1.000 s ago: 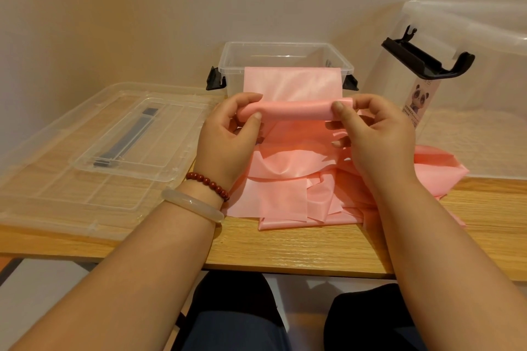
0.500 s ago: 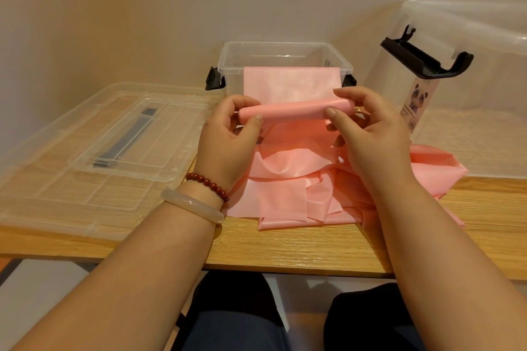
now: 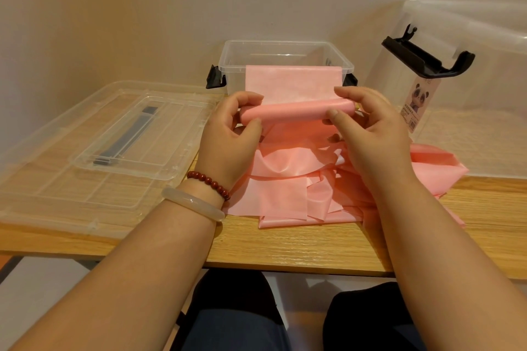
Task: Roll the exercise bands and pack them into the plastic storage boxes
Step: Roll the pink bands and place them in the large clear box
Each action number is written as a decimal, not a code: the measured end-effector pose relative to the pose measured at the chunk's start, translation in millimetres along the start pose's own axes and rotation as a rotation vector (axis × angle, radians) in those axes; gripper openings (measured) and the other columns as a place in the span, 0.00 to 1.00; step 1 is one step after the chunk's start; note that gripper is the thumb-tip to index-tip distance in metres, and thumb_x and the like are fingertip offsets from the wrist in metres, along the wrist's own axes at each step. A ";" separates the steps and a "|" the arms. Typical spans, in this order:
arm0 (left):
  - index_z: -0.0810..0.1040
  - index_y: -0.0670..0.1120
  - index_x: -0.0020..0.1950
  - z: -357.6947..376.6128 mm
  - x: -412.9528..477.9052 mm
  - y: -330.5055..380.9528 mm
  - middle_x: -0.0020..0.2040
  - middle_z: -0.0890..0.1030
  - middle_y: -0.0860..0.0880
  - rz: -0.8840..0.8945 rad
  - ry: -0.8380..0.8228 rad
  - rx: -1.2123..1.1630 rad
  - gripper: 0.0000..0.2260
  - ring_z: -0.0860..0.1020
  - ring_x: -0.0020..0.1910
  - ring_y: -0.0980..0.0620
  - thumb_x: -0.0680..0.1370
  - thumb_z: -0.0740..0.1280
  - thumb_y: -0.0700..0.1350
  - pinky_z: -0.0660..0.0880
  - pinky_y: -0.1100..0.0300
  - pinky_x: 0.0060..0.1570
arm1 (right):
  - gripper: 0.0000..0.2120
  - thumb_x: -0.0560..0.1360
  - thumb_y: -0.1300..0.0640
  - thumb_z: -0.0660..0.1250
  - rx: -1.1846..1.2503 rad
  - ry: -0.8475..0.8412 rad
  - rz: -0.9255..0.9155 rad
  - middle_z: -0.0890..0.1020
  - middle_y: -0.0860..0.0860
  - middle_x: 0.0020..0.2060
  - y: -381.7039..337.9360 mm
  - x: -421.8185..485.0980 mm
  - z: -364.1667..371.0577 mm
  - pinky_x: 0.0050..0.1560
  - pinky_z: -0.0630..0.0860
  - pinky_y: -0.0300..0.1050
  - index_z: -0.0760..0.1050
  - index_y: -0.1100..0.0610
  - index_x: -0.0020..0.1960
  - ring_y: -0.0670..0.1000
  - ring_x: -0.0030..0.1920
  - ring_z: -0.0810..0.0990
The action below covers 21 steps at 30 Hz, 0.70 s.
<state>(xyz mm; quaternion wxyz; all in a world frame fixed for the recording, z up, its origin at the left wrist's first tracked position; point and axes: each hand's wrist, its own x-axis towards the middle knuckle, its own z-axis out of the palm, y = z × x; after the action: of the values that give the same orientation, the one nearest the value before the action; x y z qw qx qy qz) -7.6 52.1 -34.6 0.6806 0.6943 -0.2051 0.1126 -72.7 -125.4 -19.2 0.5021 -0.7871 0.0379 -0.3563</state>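
Exercise band (image 3: 296, 112): rolling is at an early stage. One end is wound into a thin roll, and most of the pink length lies loose and crumpled on the desk (image 3: 285, 248) below it. The left hand (image 3: 228, 139) pinches the roll's left end between thumb and curled fingers. The right hand (image 3: 370, 134) grips the right end the same way. Both forearms reach forward and hold the roll above the desk, just in front of the small storage box (image 3: 285, 47). No rolled band is visible in that box, so the rest of the rolling and all of the packing appear to be left. A clear lid (image 3: 85, 179) lies to the left, and a larger box (image 3: 484, 94) stands to the right.
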 end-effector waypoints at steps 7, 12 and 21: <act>0.77 0.56 0.53 2.9 0.8 0.4 0.52 0.79 0.48 -0.015 0.049 -0.069 0.11 0.81 0.46 0.54 0.80 0.64 0.39 0.78 0.63 0.40 | 0.07 0.78 0.59 0.68 0.104 0.031 0.082 0.81 0.50 0.44 -4.4 0.6 1.8 0.34 0.77 0.37 0.74 0.53 0.55 0.46 0.36 0.84; 0.79 0.53 0.53 -0.6 1.7 2.0 0.55 0.79 0.49 0.009 0.005 -0.017 0.08 0.81 0.50 0.54 0.77 0.68 0.41 0.81 0.51 0.49 | 0.05 0.78 0.56 0.68 0.138 0.057 0.116 0.83 0.49 0.44 -5.0 0.5 -1.3 0.42 0.80 0.37 0.78 0.53 0.53 0.45 0.41 0.84; 0.75 0.54 0.55 4.6 -0.4 3.5 0.50 0.79 0.53 -0.037 0.031 -0.104 0.13 0.81 0.41 0.54 0.79 0.65 0.36 0.80 0.58 0.45 | 0.13 0.75 0.59 0.70 0.083 0.024 0.116 0.81 0.46 0.49 -3.6 0.5 -2.3 0.42 0.79 0.39 0.76 0.49 0.58 0.45 0.43 0.81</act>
<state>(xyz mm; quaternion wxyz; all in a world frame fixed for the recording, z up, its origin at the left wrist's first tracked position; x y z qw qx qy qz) -10.1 47.6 -31.9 0.7206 0.6601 -0.1874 0.0999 -74.8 -125.6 -15.4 0.5537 -0.7578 0.0747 -0.3370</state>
